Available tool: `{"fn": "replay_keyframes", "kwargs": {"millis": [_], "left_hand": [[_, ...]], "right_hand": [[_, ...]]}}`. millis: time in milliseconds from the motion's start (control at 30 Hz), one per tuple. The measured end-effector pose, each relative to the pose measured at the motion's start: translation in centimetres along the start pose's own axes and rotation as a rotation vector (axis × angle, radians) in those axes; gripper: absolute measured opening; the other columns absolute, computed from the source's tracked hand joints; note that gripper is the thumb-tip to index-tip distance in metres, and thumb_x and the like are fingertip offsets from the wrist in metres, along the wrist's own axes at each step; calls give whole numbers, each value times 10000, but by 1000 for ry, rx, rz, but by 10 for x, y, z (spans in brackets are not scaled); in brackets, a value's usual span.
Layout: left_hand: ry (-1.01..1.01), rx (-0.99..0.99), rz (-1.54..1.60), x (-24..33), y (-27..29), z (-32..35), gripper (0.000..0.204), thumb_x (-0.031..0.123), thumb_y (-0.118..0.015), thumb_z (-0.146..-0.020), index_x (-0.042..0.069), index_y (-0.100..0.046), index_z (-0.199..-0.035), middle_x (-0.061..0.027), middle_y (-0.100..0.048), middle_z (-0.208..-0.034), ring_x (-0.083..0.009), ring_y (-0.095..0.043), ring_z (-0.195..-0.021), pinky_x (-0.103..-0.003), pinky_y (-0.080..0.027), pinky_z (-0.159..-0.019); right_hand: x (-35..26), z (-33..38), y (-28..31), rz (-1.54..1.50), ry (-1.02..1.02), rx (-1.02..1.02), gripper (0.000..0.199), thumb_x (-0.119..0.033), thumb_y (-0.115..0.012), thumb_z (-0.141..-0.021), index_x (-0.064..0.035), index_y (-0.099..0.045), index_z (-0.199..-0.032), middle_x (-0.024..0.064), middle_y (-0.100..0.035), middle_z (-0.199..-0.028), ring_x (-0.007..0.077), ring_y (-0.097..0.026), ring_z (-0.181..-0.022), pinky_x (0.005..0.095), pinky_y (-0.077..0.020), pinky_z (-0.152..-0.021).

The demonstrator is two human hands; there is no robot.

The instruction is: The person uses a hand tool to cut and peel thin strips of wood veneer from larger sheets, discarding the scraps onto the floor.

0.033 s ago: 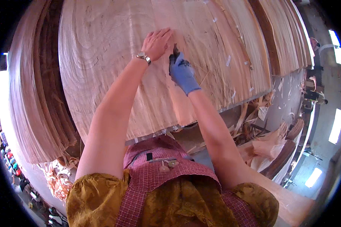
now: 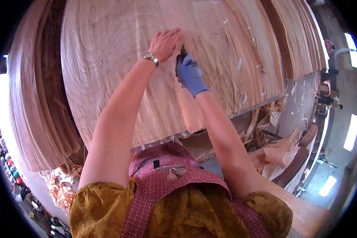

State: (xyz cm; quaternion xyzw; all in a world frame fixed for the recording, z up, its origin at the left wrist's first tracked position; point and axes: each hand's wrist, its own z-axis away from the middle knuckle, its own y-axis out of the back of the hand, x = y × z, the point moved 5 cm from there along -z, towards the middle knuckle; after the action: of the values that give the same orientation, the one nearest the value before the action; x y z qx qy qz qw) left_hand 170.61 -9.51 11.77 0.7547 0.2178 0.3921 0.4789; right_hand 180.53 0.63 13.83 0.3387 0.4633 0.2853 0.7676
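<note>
— Where's the veneer sheet [image 2: 119, 67] in all this?

— Straight ahead, the top sheet of a wide pale stack on the bench [image 2: 210, 137]. The left hand [image 2: 164, 43] lies flat on it, fingers spread and holding nothing, pressing beside a split in the grain.

— And the other?

— The right hand [image 2: 189, 73], in a blue glove, sits just right of the left one, fingers closed around a small dark tool [image 2: 183, 50] whose tip meets the sheet.

— How far along is it?

— Short pale tape strips [image 2: 239, 63] already dot the sheet right of the hands; splits and loose slivers remain there, so probably midway.

— Anything unclear?

— The tool is mostly hidden in the glove; I can't tell its kind. The sheet's far edge is cut off above.
</note>
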Motion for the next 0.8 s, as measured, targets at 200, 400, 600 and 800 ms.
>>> {"fn": "replay_keyframes", "kwargs": {"millis": [200, 400, 600, 800], "left_hand": [[-21, -272, -41, 10, 11, -17, 613, 88, -644, -799, 147, -484, -1388, 44, -423, -1503, -193, -447, -1303, -414, -376, -1039], [-9, -10, -268, 10, -11, -7, 584, 249, -671, -791, 83, -512, -1328, 14, -499, -1402, -181, -453, -1256, -362, -397, -983], [99, -311, -59, 21, 10, -14, 902, 542, -721, -742, 108, -389, -1460, -12, -395, -1517, -216, -365, -1374, -449, -324, -1099], [101, -297, -121, 22, 6, -17, 872, 557, -713, -740, 63, -446, -1407, -18, -454, -1453, -193, -375, -1348, -425, -345, -1063]], "right_hand": [[-4, -36, -20, 163, 0, -48, 387, -310, -434, -978, -9, -461, -1219, 251, -642, -1068, 423, -662, -932, 527, -516, -819], [7, 48, -40, 676, 412, 26, 422, -200, -494, -928, 97, -484, -1229, 262, -621, -956, 314, -671, -642, 452, -541, -559], [54, 134, -52, 649, 379, 50, 485, -215, -505, -941, 140, -441, -1266, 215, -657, -764, 305, -651, -547, 441, -515, -471], [72, 178, -45, 493, 395, -23, 442, -223, -502, -959, 82, -428, -1270, 244, -632, -821, 323, -635, -550, 476, -493, -497]]}}
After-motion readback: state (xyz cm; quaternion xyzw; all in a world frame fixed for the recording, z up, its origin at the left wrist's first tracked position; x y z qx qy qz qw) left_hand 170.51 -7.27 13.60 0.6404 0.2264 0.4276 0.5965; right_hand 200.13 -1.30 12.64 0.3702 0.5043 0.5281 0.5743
